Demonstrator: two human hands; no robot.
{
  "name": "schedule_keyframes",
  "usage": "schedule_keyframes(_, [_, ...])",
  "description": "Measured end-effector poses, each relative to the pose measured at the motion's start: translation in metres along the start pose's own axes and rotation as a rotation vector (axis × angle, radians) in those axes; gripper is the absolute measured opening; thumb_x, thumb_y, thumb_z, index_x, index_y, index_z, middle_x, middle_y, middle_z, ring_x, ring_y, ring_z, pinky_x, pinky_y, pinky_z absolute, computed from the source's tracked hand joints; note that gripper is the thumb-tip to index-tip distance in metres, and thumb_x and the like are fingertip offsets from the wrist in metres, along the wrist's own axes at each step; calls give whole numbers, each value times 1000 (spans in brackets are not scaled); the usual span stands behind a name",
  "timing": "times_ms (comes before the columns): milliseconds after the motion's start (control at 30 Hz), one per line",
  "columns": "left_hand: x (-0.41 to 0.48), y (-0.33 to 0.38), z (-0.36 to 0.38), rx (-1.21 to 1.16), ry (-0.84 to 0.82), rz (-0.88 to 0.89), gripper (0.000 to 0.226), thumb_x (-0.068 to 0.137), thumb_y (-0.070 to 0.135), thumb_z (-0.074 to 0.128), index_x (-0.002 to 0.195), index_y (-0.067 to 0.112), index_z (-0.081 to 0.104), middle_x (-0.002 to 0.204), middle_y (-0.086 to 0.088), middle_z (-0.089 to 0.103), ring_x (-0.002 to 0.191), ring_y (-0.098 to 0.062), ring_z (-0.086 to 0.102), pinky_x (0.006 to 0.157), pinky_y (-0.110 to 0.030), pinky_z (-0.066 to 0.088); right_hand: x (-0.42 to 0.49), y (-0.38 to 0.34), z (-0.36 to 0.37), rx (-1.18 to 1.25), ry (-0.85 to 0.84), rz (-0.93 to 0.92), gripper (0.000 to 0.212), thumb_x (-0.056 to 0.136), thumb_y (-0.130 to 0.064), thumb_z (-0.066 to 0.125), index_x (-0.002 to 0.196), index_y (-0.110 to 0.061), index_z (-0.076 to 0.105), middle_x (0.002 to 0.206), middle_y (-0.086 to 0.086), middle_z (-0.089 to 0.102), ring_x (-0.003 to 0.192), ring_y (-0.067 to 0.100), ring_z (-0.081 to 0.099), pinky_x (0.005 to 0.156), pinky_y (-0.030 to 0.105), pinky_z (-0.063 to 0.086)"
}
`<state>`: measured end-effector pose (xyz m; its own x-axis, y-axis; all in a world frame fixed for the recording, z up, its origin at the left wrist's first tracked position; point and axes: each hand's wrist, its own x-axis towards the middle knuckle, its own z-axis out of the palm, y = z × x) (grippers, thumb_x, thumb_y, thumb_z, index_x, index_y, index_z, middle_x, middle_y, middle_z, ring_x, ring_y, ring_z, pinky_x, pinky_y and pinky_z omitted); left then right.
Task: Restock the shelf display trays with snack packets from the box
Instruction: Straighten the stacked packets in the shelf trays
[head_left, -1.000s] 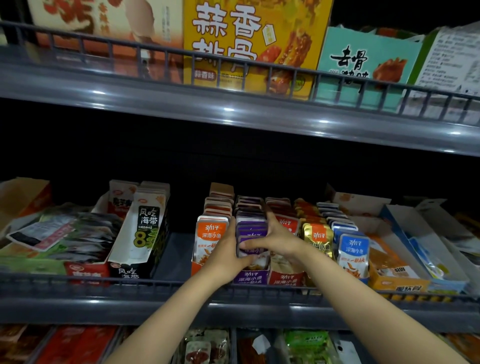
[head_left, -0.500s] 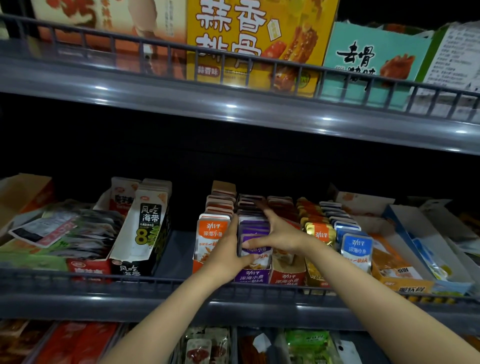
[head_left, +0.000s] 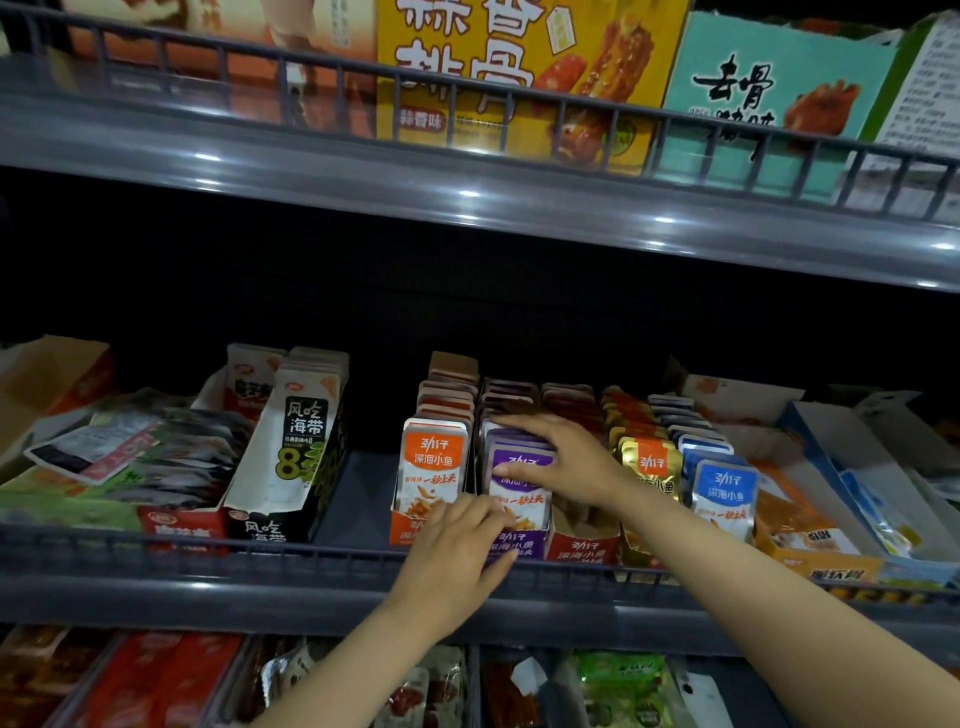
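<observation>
While both hands work at the purple packets (head_left: 524, 501), that row stands upright in its purple tray (head_left: 531, 545) on the middle shelf (head_left: 311, 597).

Reaching from the right, the right hand (head_left: 571, 462) spans the front of the row: its fingers (head_left: 519, 422) are spread over the packets' top edges and its thumb (head_left: 514, 470) presses the face of the foremost one, so it grips a bundle of them. Lower down, the left hand (head_left: 452, 556) has bent fingers against the bottom of the front packet and the tray's front lip (whether they pinch anything or merely rest there cannot be told). Orange packets (head_left: 431, 467) stand just to the left of the purple tray, with a red tray (head_left: 584, 551), gold packets (head_left: 649, 462) and blue packets (head_left: 724, 493) to its right.
</observation>
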<state>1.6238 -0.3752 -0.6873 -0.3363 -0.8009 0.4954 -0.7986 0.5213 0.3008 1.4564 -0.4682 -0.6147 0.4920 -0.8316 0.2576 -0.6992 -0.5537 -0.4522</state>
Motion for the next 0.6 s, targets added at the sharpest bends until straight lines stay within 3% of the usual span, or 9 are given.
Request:
schedule_keyframes(167, [8, 0, 2, -40, -19, -34, 22, 94, 40, 48, 113, 29, 52, 118, 16, 44, 112, 1, 33, 98, -13, 25, 10, 1, -3, 200, -5, 63, 54, 74, -48, 72, 123, -27, 59, 106, -11, 67, 84, -2, 66, 72, 16, 54])
schedule_keyframes(267, [9, -4, -2, -94, -33, -55, 18, 93, 38, 53, 107, 28, 55, 111, 18, 46, 107, 4, 36, 100, -21, 34, 9, 2, -2, 204, -32, 53, 58, 73, -50, 71, 125, -30, 56, 101, -17, 64, 86, -2, 66, 73, 18, 55])
schedule_keyframes(467, [3, -13, -14, 19, 52, -233, 48, 81, 62, 57, 114, 29, 46, 113, 17, 48, 108, 0, 46, 94, -17, 35, 5, 6, -2, 217, -52, 68, 70, 71, -52, 71, 133, -31, 47, 108, -14, 59, 89, 3, 66, 73, 20, 56])
schedule_keyframes(600, [2, -11, -14, -92, -51, -282, 38, 82, 54, 62, 101, 32, 38, 105, 17, 52, 100, -1, 55, 78, -15, 45, 4, 5, -1, 242, -32, 72, 68, 71, -50, 73, 132, -30, 49, 111, -11, 61, 90, 4, 67, 75, 23, 57])
